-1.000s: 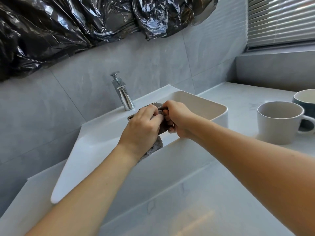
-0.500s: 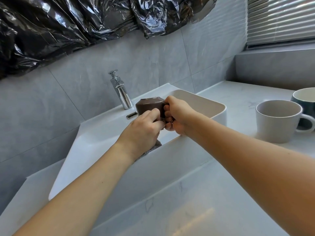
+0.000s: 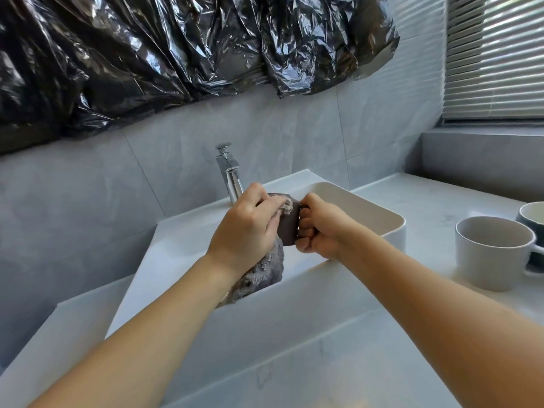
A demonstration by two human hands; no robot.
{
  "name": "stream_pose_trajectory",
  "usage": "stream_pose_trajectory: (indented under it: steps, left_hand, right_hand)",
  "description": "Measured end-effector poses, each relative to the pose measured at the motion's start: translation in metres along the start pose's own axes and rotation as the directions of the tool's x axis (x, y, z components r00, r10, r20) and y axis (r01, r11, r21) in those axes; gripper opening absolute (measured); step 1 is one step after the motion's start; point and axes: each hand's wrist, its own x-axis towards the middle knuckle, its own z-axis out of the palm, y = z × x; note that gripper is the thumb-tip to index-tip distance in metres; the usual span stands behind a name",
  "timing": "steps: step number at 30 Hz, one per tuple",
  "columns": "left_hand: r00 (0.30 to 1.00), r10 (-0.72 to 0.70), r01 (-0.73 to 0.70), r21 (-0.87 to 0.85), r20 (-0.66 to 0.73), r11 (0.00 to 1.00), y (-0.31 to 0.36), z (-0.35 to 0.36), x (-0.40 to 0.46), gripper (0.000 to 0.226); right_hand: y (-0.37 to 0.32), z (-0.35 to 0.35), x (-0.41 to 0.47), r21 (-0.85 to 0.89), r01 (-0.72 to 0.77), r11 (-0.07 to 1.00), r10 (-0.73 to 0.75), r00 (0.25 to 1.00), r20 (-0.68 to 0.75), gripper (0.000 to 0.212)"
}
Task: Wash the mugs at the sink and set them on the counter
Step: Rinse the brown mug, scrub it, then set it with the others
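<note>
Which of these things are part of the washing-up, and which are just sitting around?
In use: brown mug, grey cloth, left hand, right hand, sink, white mug, dark mug, counter.
Just there: tap, black plastic sheet, window blind.

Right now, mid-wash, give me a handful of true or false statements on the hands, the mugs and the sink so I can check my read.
1. The right hand grips the brown mug by its handle. True.
2. The left hand holds a yellow sponge. False: it holds a grey cloth against the mug.
3. The brown mug stands on the counter. False: it is held over the sink.
4. A white mug stands upright on the counter at the right. True.
5. A stream of water runs from the faucet. False: none is visible.
</note>
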Motion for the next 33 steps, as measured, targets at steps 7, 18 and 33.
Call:
stream_pose_trajectory:
  steps: [7,18,33]
  left_hand:
    - [0.990,0.110,-0.108,-0.031,0.093,0.994,-0.004,0.001,-0.008,0.024]
    - [0.992,0.113,-0.107,-0.094,0.060,0.990,-0.014,-0.026,-0.044,0.017]
    - [0.982,0.172,-0.164,-0.094,0.084,0.982,-0.020,-0.020,-0.045,0.022]
  right_hand:
    - [-0.001,-0.001,0.003,0.071,0.005,0.997,-0.008,0.999,0.032,0.038]
    - [-0.001,-0.003,0.002,0.036,0.045,0.998,-0.044,0.999,-0.029,0.040]
    - [-0.001,-0.002,0.000,-0.018,-0.011,1.000,0.012,0.999,0.039,0.032]
